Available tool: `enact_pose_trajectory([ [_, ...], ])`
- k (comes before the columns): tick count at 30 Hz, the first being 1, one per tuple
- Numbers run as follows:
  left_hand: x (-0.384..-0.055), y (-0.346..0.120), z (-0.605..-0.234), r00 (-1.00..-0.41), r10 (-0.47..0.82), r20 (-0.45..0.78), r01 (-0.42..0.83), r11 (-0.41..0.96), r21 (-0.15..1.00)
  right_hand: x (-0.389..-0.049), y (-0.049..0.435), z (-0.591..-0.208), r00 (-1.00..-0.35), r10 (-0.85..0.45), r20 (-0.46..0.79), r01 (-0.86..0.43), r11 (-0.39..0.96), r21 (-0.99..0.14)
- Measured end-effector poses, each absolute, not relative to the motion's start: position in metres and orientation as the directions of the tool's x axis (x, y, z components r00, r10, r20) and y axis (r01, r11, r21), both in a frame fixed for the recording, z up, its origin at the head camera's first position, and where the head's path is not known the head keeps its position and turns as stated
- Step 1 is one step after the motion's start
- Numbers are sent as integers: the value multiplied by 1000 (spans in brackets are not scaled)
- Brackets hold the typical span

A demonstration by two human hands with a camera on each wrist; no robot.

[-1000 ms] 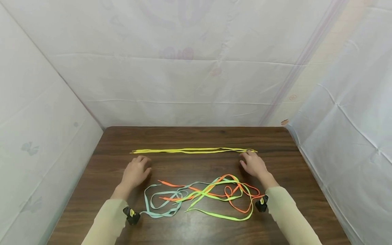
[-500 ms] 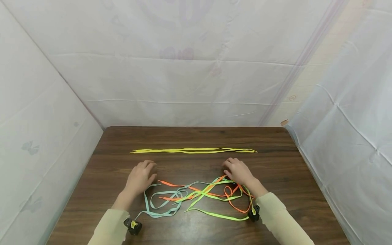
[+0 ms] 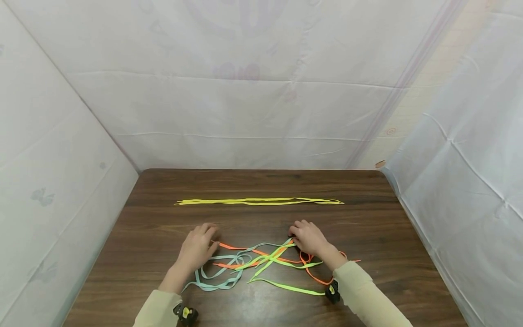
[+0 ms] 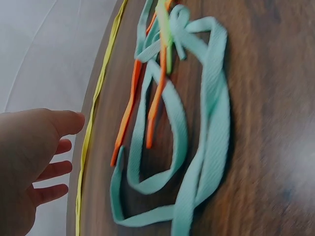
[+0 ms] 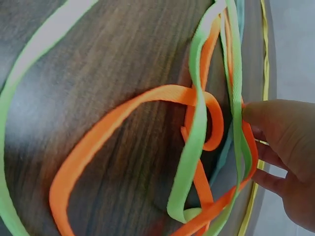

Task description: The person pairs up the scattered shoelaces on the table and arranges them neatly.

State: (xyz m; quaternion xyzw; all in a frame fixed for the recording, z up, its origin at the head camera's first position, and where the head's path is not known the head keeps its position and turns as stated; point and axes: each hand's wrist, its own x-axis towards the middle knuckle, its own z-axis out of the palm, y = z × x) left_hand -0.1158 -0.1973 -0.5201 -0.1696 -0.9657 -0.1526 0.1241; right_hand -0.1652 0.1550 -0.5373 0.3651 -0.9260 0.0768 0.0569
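Note:
In the head view my left hand (image 3: 198, 247) hovers at the left end of a loose tangle, beside an orange shoelace (image 3: 233, 247) and a pale blue shoelace (image 3: 212, 287). Its thumb and fingers are spread with nothing between them in the left wrist view. My right hand (image 3: 309, 238) reaches the far right part of the tangle. There the thumb touches the orange shoelace (image 5: 250, 142) and a lime green shoelace (image 5: 237, 64), with the fingers behind them; no firm grip shows. The hand and forearm hide part of the loops.
A folded yellow shoelace (image 3: 261, 201) lies stretched across the far part of the brown wooden table (image 3: 261, 181). White sheets (image 3: 261, 109) hang behind the table and on both sides. Each wrist carries a small black camera (image 3: 333, 291).
My right hand has come from the right end of the yellow shoelace, left and nearer, onto the tangle. My left hand has shifted right and nearer. The laces look nearly unmoved.

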Motion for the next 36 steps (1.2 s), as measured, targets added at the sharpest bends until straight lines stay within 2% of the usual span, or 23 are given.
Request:
enact_pose_trajectory([
  [7,-112,-183,-524,-913,303,273,376,886,272,-165,149,-542,-713,-668,211,-691,720,-57],
  [22,-113,-163,-529,-917,324,231,380,885,269,-165,141,-539,-759,-632,156,-645,762,-49],
  [36,-114,-149,-535,-891,373,257,434,867,244,-169,138,-524,-693,-643,326,-714,676,-184],
])
